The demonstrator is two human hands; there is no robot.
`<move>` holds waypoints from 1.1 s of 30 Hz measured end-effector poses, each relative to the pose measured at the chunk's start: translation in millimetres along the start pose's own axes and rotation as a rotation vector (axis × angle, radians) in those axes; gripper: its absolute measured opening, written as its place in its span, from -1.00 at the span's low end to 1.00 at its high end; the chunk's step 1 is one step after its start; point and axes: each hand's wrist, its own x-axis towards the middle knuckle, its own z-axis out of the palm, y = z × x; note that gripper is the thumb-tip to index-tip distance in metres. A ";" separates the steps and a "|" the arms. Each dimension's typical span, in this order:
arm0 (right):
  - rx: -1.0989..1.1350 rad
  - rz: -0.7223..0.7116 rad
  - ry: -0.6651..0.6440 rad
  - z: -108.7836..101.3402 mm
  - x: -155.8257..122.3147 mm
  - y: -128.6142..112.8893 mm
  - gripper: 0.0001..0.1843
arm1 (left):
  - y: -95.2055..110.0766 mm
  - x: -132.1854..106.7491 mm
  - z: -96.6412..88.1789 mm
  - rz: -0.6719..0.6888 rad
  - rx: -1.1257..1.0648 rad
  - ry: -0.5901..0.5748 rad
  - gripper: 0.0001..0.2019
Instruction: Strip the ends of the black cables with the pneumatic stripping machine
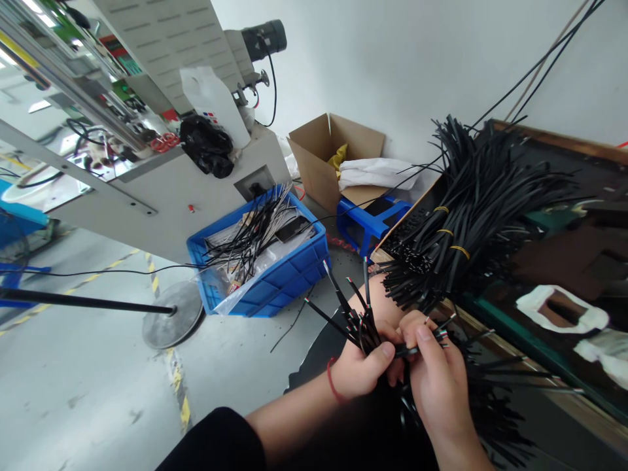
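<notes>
My left hand (pixel 366 366) is closed around a bunch of black cables (pixel 364 324). Their stripped ends fan upward, showing small red, green and white wire tips. Close beside it, my right hand (pixel 434 366) pinches a few black cables that point to the right, with coloured tips past the fingers. Both hands nearly touch above my lap, where the lower parts of the cables hang and are partly hidden. Right of my right hand, more loose black cables (pixel 500 405) spread out. Large bundles of black cables (pixel 456 216), tied with yellow bands, lie on the bench above.
A blue crate (pixel 275 288) full of wire scraps stands on the floor ahead. Behind it are an open cardboard box (pixel 314 154) and a blue stool (pixel 367 222). A machine (pixel 196 203) stands left, near a round metal base (pixel 169 320). The workbench (pixel 495 314) edges my right side.
</notes>
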 end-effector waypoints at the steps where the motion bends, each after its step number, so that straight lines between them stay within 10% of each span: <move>1: 0.025 0.013 -0.010 0.2 -0.2 0.0 -0.64 | -0.2 0.0 -0.2 0.000 0.000 0.001 -0.67; 33: -0.442 -0.083 -0.141 16.9 5.8 -17.5 -0.68 | 25.6 14.0 15.7 0.027 -0.110 0.276 -0.65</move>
